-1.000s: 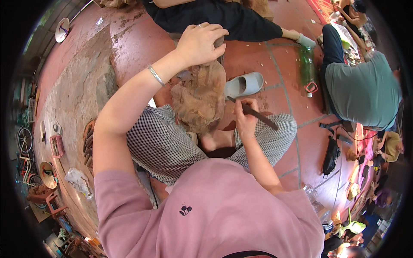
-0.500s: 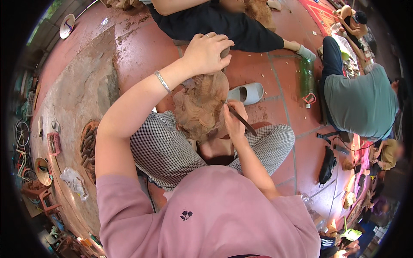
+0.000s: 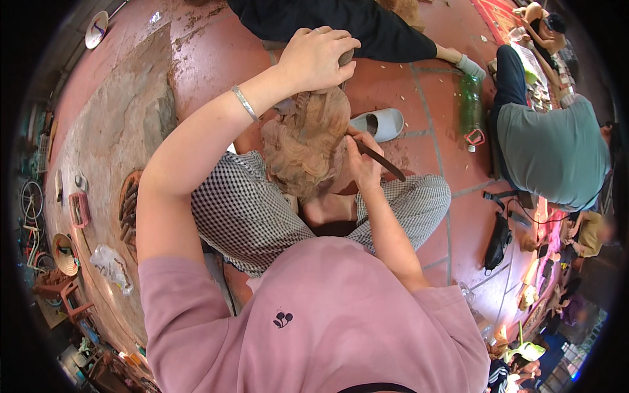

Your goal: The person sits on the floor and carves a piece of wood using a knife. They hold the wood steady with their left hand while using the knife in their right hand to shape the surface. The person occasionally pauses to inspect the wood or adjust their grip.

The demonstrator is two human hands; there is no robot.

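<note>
Gripping a dark, slim tool (image 3: pixel 386 166) firmly in the right hand (image 3: pixel 364 162), slanted from lower right up toward the right edge of the carved brown wood (image 3: pixel 304 147); cannot tell about actual contact at the tip. Closed likewise with the left hand (image 3: pixel 319 59) around a rounded grey-brown block (image 3: pixel 346 57), largely hidden by the fingers, above and left of the tool grip, near the wood's top end. Just left of that same tool grip, reaching down partly between the knees of the checked trousers (image 3: pixel 255 209), to find the wood: already cut across much of the visible face into ridges, folds and wavy grooves, so seemingly well past a rough block. Probably unfinished, judging by the uneven surface and the tool at the edge. Cannot judge the amount of shaping or smoothing left, nor anything of the underside. Just above the right-hand grip, to see also a grey slipper (image 3: pixel 386 124).
</note>
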